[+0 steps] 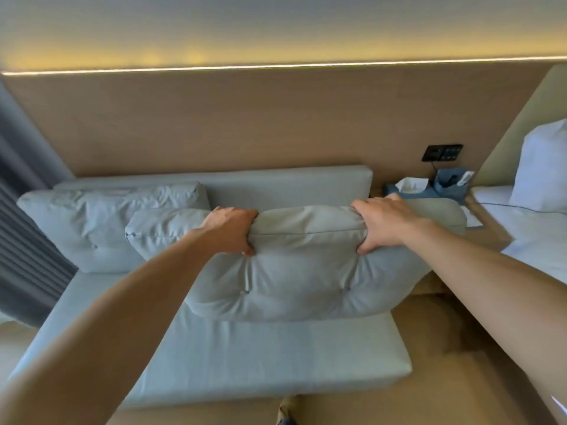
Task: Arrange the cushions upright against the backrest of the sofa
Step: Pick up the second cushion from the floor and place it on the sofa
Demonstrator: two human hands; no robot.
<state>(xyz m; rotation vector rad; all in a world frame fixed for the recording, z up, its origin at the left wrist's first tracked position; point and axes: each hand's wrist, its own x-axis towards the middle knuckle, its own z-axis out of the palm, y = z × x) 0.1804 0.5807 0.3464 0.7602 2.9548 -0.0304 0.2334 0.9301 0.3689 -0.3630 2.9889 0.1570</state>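
Head view, held cushion: a pale grey tufted cushion (294, 265) was gripped by its top edge in both hands, standing roughly upright over the right half of the seat, its lower edge at or just above the seat; contact could not be told.
Head view, left hand: the left hand (231, 230) was clamped on the cushion's top seam left of centre, fingers curled over the far side, thumb pressed into the near face.
Head view, right hand: the right hand (383, 225) pinched the same seam right of centre, fingers spread over the top, thumb dug into the front fabric.
Head view, second cushion: a matching cushion (101, 222) leaned upright against the backrest (291, 185) at the left end, partly overlapped by the held one's left corner.
Head view, sofa: the grey sofa seat (260, 357) lay bare in front of both cushions.
Head view, surroundings: wooden wall panel (245, 118) behind; a tissue box (409, 187) on the side table to the right; a black switch panel (441, 152) above it; a white pillow (541, 167) on the bed at far right.
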